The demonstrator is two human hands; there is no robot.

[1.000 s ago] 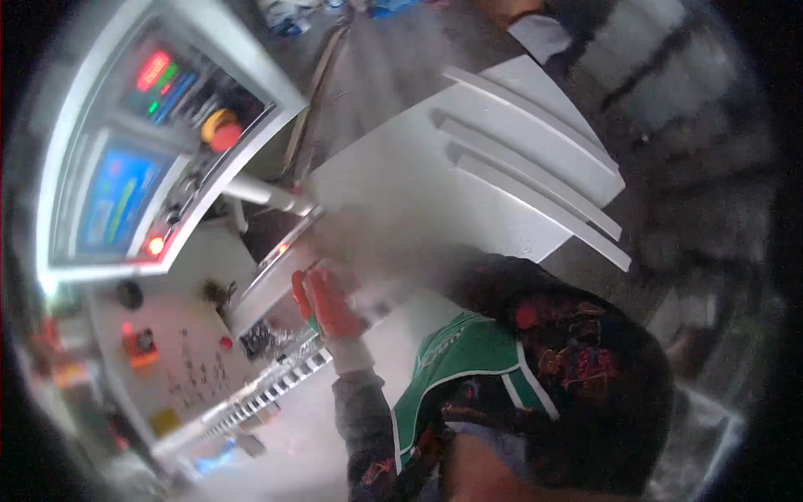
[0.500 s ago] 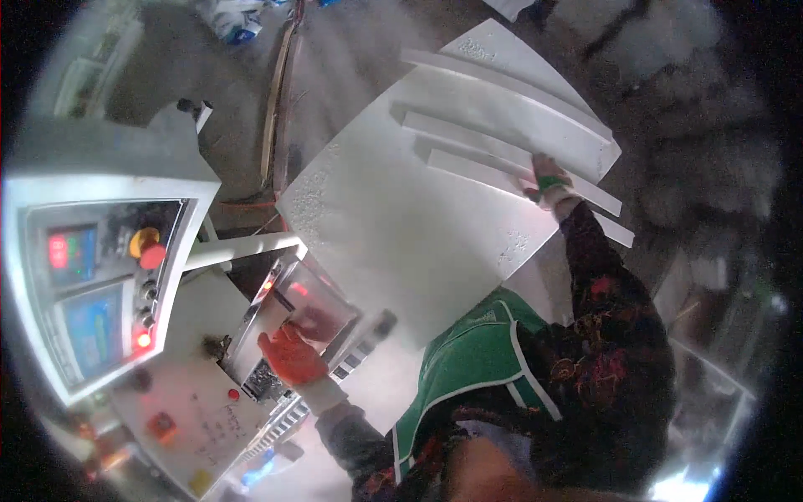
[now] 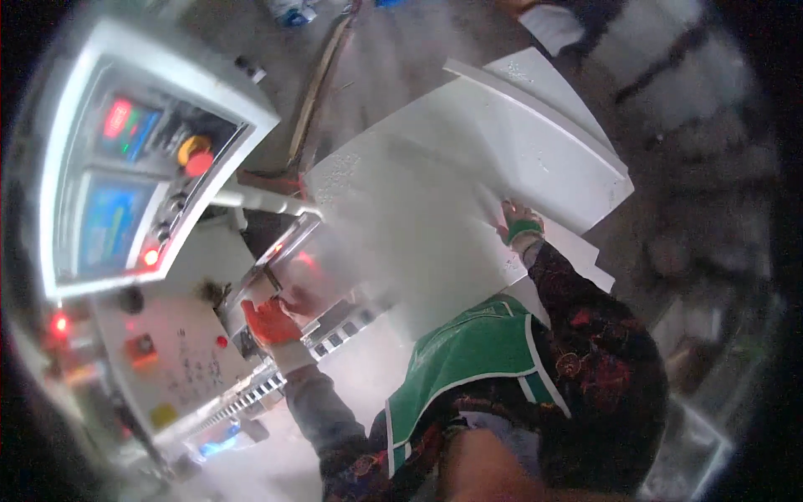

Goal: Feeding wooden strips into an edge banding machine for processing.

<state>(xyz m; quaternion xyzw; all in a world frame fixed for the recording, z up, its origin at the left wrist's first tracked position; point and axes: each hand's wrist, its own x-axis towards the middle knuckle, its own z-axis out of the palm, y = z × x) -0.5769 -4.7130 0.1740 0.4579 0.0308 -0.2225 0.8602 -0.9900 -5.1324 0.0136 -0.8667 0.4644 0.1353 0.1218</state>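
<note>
My left hand (image 3: 272, 323), in an orange glove, rests at the near edge of a shiny metal cover (image 3: 314, 272) on the machine. Its fingers look spread, and the cover mirrors them. On the right, my right hand (image 3: 522, 226), in a glove with a green band, is closed over long white strips (image 3: 573, 249) on a white board surface (image 3: 401, 201). The strips' right ends stick out past the wrist; their left parts are smeared by motion. Farther back, another white strip (image 3: 544, 117) lies alone across the board.
A control panel (image 3: 159, 180) with lit screens and a red knob stands at the left. Below it is a white machine top (image 3: 180, 351) with handwriting and a red button. A toothed rail (image 3: 259, 383) runs along its near side. White crumbs (image 3: 339, 176) dot the board.
My right hand has moved left and nearer, and the two near strips have slid left with it. My left hand stays at the metal cover. The whole view has shifted.
</note>
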